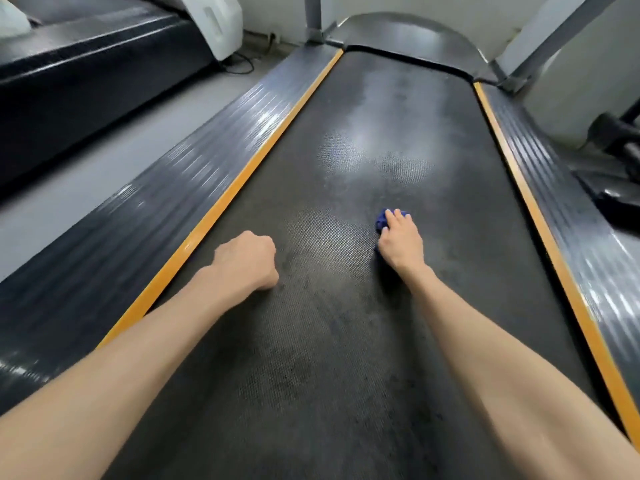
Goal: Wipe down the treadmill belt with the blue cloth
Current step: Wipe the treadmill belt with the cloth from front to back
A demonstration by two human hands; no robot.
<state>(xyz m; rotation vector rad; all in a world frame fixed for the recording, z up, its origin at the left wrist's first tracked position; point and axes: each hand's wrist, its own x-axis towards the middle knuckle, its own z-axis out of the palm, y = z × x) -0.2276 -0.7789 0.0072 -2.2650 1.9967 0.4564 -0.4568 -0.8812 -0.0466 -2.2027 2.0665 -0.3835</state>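
The dark textured treadmill belt [363, 150] runs away from me between two orange-edged side rails. My right hand [401, 242] lies on the belt right of centre and presses a bunched blue cloth [382, 221] under its fingers; only the cloth's left edge shows. My left hand [247, 261] is a closed fist resting on the belt near the left orange strip [239, 188], and it holds nothing. Both forearms stretch forward from the bottom of the frame.
Ribbed black side rails [194, 161] flank the belt, the right one [568, 202] with its own orange strip. Grey uprights [313, 19] rise at the far end. Another black machine [90, 64] stands left across a grey floor strip; dark equipment [620, 140] sits at right.
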